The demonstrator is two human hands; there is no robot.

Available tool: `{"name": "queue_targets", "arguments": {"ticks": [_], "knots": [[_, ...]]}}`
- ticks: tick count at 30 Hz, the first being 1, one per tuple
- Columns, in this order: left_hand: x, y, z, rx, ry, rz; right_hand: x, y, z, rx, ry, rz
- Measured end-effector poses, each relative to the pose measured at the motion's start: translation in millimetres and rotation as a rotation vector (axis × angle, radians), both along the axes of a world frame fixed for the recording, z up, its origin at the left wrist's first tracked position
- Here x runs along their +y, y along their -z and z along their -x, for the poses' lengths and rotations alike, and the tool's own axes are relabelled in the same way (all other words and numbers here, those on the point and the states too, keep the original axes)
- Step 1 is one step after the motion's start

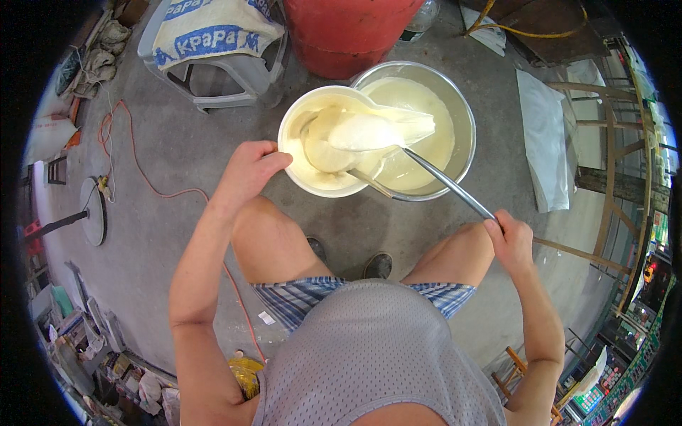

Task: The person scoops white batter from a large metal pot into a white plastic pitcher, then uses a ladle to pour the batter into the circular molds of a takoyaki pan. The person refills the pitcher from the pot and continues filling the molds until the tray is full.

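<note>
My left hand [256, 170] grips the left rim of a white plastic bucket [294, 178] holding creamy, pale yellow batter. My right hand [509, 239] is closed around the long metal handle of a ladle [447, 178]. The ladle's head, coated in thick batter, is over the bucket's right side. A second metal handle [370, 182] sticks out of the bucket towards its lower right. Behind the bucket and to its right, partly covered by it, is a steel bowl [471, 133] with more pale batter [421, 96].
A red barrel [346, 37] stands just beyond the containers. To its left is a grey plastic stool [234, 85] draped with a blue-and-white cloth [208, 40]. An orange cord [160, 194] runs along the floor at left. A white sheet [543, 144] lies at right.
</note>
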State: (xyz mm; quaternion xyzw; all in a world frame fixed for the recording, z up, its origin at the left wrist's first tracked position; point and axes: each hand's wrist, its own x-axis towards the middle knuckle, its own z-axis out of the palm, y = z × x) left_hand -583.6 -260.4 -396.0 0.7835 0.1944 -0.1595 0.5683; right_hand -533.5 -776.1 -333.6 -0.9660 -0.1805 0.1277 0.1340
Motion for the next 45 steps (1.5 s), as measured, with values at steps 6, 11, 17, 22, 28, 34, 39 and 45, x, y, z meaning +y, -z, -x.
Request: {"name": "queue_targets", "arguments": {"ticks": [6,11,17,22,28,34,39,45], "knots": [[1.7,-3.2,3.2,-0.056,-0.115,0.238,-2.5,-7.3,-9.2,0.001,-0.001,-0.015],[0.3,-7.8,-1.5,-0.009,-0.100,0.131,-1.1,-22.1,-15.5,-0.027,-0.057,-0.081],[9.0,-0.5,1.2,0.002,-0.122,0.152,0.5,-11.2,-29.1,-0.073,-0.094,-0.011],[11.3,2.2,5.1,0.014,-0.155,0.209,-3.7,-2.4,-34.8,-0.056,-0.137,-0.011],[13.3,5.5,8.6,0.014,-0.172,0.244,-6.0,-8.4,-37.1,-0.014,-0.127,-0.142],[22.3,16.1,12.8,-0.005,-0.187,0.273,-27.3,-5.0,-43.1,-0.115,-0.071,0.020],[23.7,15.7,20.5,-0.031,-0.210,0.279,-53.5,5.6,-35.6,-0.173,-0.034,0.060],[33.9,16.1,30.0,0.020,-0.206,0.140,-68.7,1.6,-23.9,-0.253,0.051,0.217]]}}
